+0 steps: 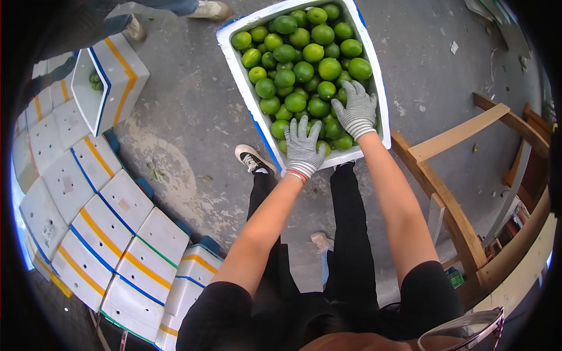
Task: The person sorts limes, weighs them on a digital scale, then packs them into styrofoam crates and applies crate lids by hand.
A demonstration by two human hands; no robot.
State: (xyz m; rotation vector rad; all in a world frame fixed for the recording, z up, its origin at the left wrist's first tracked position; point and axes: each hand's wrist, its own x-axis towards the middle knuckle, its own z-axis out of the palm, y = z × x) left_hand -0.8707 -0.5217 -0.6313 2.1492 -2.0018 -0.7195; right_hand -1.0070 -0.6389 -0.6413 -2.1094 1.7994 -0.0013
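The left hand (303,146), in a grey knit glove, lies palm down with its fingers spread, flat on the green fruits (304,70) at the near end of a white foam box (231,55); it clasps nothing. The right hand (356,108), gloved the same way, rests just beside it and a little farther in, fingers also splayed and open over the pile, close to the box's right wall. Whether either palm cups a single fruit beneath it cannot be told from above. The fruits, which look like limes, fill the box to its rim. The box has blue edging and sits on the concrete floor (187,117) in front of the person's black-and-white shoe (252,158). To the right stands a wooden frame (456,222). On the left lie rows of closed foam boxes (117,234) taped in orange and blue, and above them an open box (126,70) tilted on its side with a few green fruits inside. Another person's shoes (211,9) show at the top edge
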